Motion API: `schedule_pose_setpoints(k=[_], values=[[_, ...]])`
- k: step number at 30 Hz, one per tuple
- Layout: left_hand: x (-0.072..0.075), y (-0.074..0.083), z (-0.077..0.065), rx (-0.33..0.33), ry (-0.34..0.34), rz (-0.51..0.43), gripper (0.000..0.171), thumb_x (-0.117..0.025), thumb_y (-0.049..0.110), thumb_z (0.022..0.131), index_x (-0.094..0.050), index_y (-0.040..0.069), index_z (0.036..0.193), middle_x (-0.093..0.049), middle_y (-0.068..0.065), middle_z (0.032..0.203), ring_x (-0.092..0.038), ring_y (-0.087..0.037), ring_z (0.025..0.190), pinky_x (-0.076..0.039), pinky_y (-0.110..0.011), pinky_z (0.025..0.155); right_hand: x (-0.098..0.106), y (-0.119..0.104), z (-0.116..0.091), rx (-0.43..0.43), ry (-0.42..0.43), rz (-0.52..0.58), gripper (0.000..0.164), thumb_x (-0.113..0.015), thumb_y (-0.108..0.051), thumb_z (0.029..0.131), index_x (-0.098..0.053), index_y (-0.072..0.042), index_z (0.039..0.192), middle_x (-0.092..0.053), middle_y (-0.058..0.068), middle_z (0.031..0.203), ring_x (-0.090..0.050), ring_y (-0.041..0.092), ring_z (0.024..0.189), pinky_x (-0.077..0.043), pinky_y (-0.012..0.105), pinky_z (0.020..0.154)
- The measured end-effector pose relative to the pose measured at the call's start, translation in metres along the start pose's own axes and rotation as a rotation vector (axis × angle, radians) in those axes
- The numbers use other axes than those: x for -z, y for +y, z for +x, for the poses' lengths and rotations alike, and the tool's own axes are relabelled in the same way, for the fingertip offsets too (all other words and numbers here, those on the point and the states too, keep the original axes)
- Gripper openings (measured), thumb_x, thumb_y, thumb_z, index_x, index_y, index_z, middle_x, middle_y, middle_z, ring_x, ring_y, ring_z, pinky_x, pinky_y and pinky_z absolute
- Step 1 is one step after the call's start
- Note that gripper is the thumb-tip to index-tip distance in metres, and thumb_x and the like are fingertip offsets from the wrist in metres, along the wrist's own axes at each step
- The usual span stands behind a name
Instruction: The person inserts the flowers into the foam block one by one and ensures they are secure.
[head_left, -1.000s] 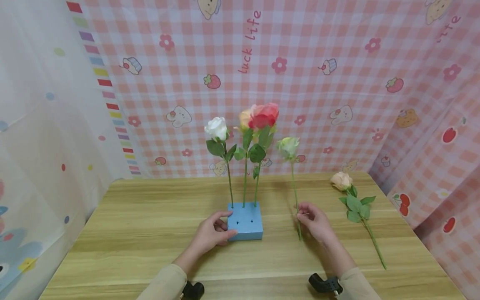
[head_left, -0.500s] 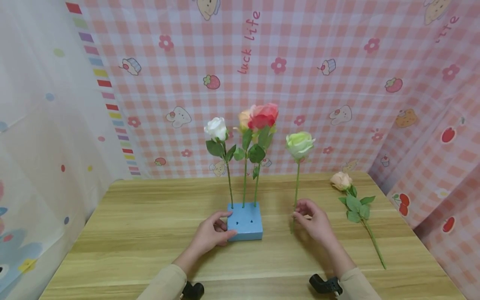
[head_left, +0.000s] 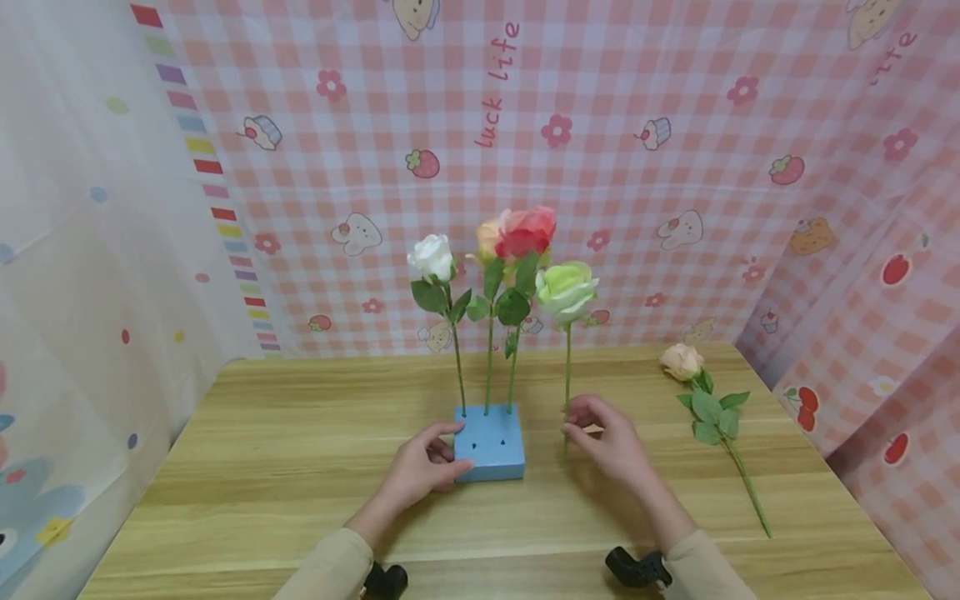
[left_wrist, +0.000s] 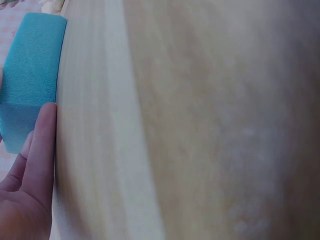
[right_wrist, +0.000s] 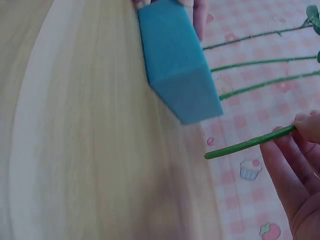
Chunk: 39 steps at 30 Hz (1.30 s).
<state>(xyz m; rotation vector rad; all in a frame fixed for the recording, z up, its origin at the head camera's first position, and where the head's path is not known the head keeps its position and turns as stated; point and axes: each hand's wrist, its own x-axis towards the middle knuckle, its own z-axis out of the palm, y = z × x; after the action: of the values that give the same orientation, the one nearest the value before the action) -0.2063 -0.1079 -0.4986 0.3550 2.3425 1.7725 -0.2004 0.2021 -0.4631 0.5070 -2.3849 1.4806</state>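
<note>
In the head view my left hand [head_left: 420, 465] grips the left side of a blue foam block [head_left: 489, 460], thumb at the front corner and fingers behind. Three artificial flowers stand in the block's back row: a white rose [head_left: 432, 257], a peach one [head_left: 488, 239] partly hidden, and a pink-red one [head_left: 528, 232]. Two holes show in the block's front part. Right of the block my right hand [head_left: 609, 439] pinches the lower stem of a pale green rose [head_left: 567, 292], held nearly upright. The right wrist view shows its stem end [right_wrist: 235, 148] sticking out free, apart from the block.
A peach rose [head_left: 682, 362] with leaves lies on the wooden table [head_left: 300, 417] at the right. A pink checked cloth [head_left: 465, 108] hangs behind the table, and a white patterned curtain [head_left: 97, 275] hangs at the left.
My right hand has moved left toward the block, carrying the green rose, whose stem has lifted and become more upright. My left hand and the block have stayed put.
</note>
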Motion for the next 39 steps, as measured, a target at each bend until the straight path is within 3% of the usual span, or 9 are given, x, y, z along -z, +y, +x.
schedule_pose_setpoints(k=[18, 30, 35, 39], values=[[0.0, 0.0, 0.001, -0.004, 0.008, 0.016, 0.059, -0.084, 0.015, 0.082, -0.059, 0.01, 0.136, -0.059, -0.012, 0.093, -0.059, -0.022, 0.08, -0.062, -0.035, 0.061, -0.029, -0.031, 0.018, 0.104, -0.064, 0.068, 0.022, -0.074, 0.005, 0.086, -0.063, -0.001, 0.104, -0.066, 0.007, 0.09, -0.066, 0.019, 0.085, -0.061, 0.029, 0.066], [0.0, -0.002, 0.001, -0.007, 0.009, 0.004, 0.059, -0.083, 0.014, 0.082, -0.059, 0.009, 0.135, -0.059, -0.013, 0.092, -0.059, -0.023, 0.08, -0.062, -0.036, 0.061, -0.051, -0.044, 0.024, 0.084, -0.103, 0.087, 0.018, -0.073, 0.003, 0.087, -0.063, -0.001, 0.101, -0.066, 0.007, 0.09, -0.065, 0.023, 0.085, -0.06, 0.028, 0.068], [0.0, -0.001, 0.0, -0.004, 0.009, -0.001, 0.058, -0.083, 0.013, 0.082, -0.06, 0.009, 0.135, -0.059, -0.012, 0.092, -0.059, -0.022, 0.079, -0.062, -0.037, 0.061, -0.055, -0.067, 0.024, 0.073, -0.119, 0.059, 0.016, -0.07, 0.008, 0.087, -0.061, 0.004, 0.1, -0.065, 0.013, 0.09, -0.065, 0.028, 0.086, -0.061, 0.033, 0.069], [0.0, -0.002, 0.0, 0.004, 0.007, -0.011, 0.058, -0.083, 0.014, 0.082, -0.06, 0.009, 0.135, -0.059, -0.013, 0.092, -0.059, -0.022, 0.079, -0.062, -0.037, 0.061, -0.065, -0.059, 0.028, 0.067, -0.129, 0.065, 0.017, -0.071, 0.007, 0.088, -0.061, 0.003, 0.102, -0.065, 0.013, 0.092, -0.064, 0.03, 0.087, -0.061, 0.038, 0.069]])
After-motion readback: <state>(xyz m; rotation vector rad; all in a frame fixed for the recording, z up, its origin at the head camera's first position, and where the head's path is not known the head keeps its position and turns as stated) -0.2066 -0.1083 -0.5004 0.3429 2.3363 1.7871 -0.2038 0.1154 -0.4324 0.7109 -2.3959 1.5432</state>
